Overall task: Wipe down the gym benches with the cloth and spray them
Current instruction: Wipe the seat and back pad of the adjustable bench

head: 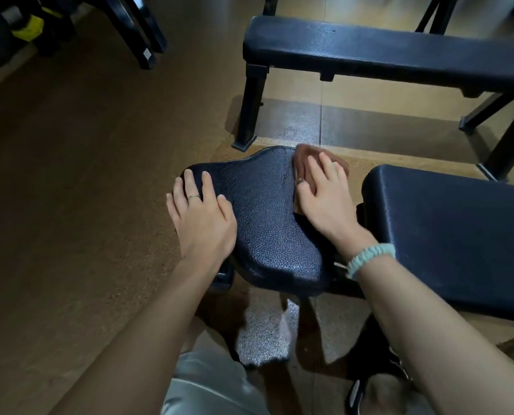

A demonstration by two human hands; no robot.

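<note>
A black leather bench seat pad (264, 217) lies in the middle of the view. My left hand (201, 214) rests flat on its left edge with fingers spread. My right hand (324, 196) presses a brown cloth (302, 163) against the pad's far right edge, fingers straight on top of it. Most of the cloth is hidden under the hand. The bench's long back pad (453, 229) extends to the right. No spray bottle is in view.
A second flat black bench (384, 46) stands across the top right on black legs (249, 112). Dark frame legs (136, 31) and a yellow-and-black object (28, 28) stand at the top left. Brown floor spreads to the left. My knees and a shoe show below.
</note>
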